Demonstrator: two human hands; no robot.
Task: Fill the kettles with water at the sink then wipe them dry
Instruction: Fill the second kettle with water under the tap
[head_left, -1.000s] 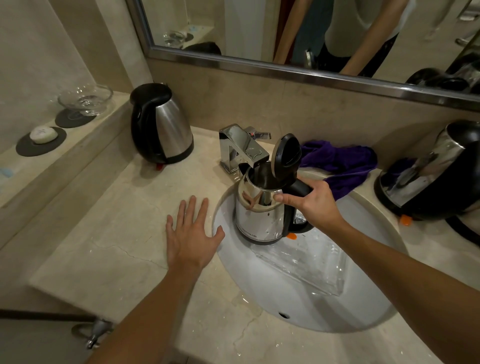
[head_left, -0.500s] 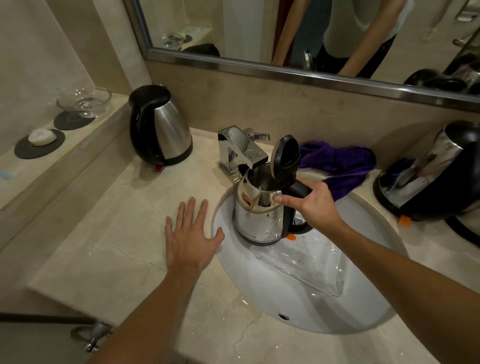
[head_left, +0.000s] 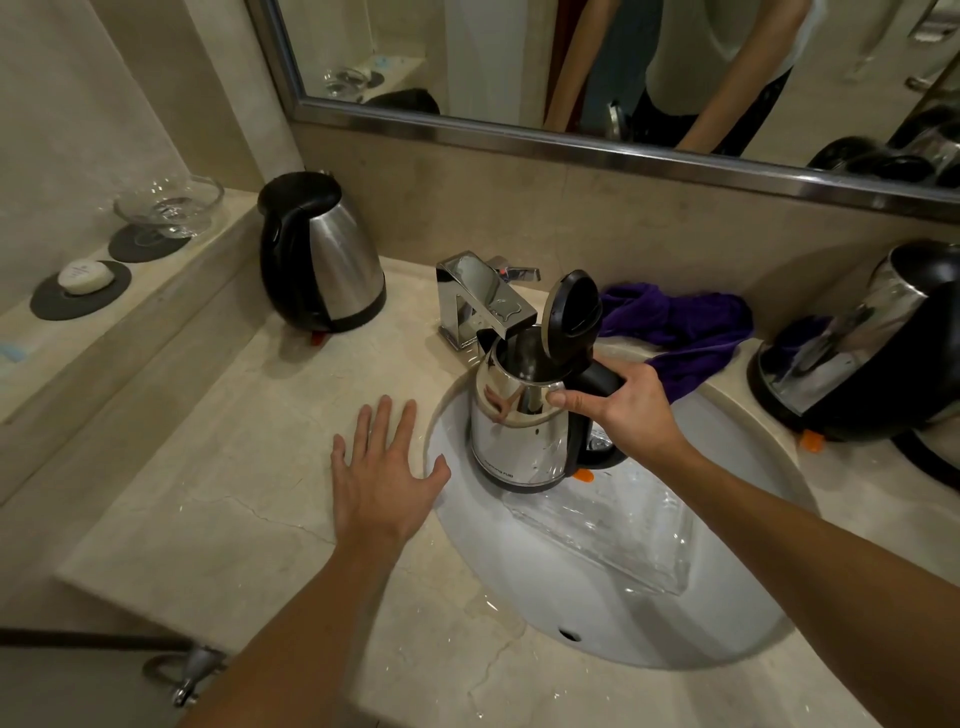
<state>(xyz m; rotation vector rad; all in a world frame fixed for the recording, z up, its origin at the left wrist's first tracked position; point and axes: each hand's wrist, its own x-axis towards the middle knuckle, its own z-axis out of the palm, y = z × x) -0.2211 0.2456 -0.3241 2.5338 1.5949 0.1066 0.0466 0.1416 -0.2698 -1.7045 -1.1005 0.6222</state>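
Steel-bodied kettle (head_left: 519, 431), black lid (head_left: 574, 312) hinged up, held by its black handle in the right hand (head_left: 631, 410): fingers wrapped round the handle, thumb laid along the rim. Position: over the back of the sink (head_left: 597, 623), mouth directly under the spout of the chrome faucet (head_left: 485, 296).

Progress, judged: filling of this kettle is the step in hand. No stream of water can be made out, and the level inside cannot be read. Wiping is not yet begun.

Left of the grip: left hand (head_left: 384, 467), flat and spread on the stone counter (head_left: 208, 493) at the basin's edge, holding nothing.

Below the grip: clear glass tray (head_left: 613, 530) lying in the basin, close under the kettle's base; likely to be struck if the kettle is lowered.

Behind the grip: purple cloth (head_left: 680, 332), bunched on the counter against the wall, near to hand for drying.

Far left of the grip: second kettle (head_left: 322, 254), lid closed, upright on the counter. Far right: third kettle (head_left: 862, 343), also closed. Whether either is filled cannot be told.

Outermost left: ledge with glass bowl (head_left: 169, 205) and wrapped soap (head_left: 85, 275), each on a dark coaster.
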